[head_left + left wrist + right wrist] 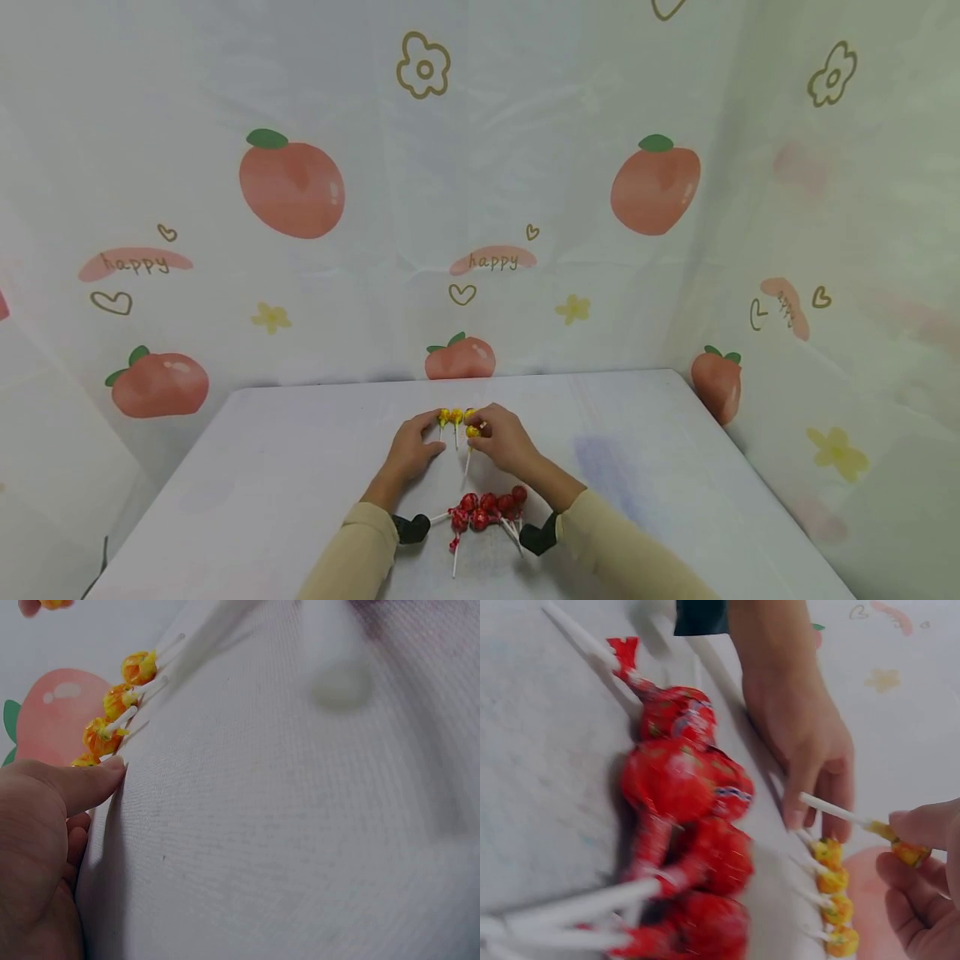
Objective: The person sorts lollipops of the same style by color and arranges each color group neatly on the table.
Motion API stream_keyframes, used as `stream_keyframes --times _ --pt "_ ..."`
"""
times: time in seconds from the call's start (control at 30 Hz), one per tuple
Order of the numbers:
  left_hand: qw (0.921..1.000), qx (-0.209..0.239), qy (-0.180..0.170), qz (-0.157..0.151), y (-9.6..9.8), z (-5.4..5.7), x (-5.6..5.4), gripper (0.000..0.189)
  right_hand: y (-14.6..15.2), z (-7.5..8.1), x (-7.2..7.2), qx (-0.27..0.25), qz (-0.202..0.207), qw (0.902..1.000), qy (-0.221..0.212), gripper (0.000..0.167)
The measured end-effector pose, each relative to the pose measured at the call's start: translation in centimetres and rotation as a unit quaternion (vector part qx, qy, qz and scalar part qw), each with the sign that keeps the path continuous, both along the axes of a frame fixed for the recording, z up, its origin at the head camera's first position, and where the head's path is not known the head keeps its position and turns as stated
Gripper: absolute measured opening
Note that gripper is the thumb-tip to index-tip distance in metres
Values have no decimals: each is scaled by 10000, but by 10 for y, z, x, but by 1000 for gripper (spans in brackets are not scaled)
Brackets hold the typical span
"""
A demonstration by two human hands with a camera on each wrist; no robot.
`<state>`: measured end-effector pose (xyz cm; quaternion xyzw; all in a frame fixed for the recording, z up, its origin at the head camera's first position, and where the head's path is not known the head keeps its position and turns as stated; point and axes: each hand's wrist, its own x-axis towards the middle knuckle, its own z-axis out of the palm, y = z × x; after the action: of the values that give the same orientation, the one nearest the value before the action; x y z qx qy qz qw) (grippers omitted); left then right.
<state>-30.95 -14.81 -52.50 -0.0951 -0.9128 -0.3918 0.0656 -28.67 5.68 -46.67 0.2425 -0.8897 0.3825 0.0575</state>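
In the head view my right hand (506, 439) pinches a yellow-wrapped lollipop (472, 432) by its candy end, the white stick pointing back toward me. The right wrist view shows this lollipop (911, 853) between thumb and fingers, raised above the table. Beyond it, several yellow lollipops (831, 881) lie side by side in a row, sticks all pointing the same way. My left hand (408, 452) rests at the row's left end, fingers loosely bent and thumb apart from them. In the left wrist view the thumb partly hides the nearest yellow lollipop (86, 760).
A loose pile of red-wrapped lollipops (480, 518) lies between my forearms, their white sticks pointing various ways. The white table (300, 467) meets a fruit-printed curtain (360, 317) at its back edge. Dark straps (411, 529) circle both wrists.
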Motion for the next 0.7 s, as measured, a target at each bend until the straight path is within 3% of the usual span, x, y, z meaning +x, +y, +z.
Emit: stream_keyframes --times 0.3,0.47,0.7 --pt "9999 -21 -100 96 2 1 1 59 17 18 -17 -398 -369 9979 358 26" --pt "10000 0 -15 82 2 1 2 58 26 22 -28 -514 -742 9958 134 26" --pt "9997 15 -173 170 3 1 1 60 36 11 -42 -512 -1081 9927 -161 26"
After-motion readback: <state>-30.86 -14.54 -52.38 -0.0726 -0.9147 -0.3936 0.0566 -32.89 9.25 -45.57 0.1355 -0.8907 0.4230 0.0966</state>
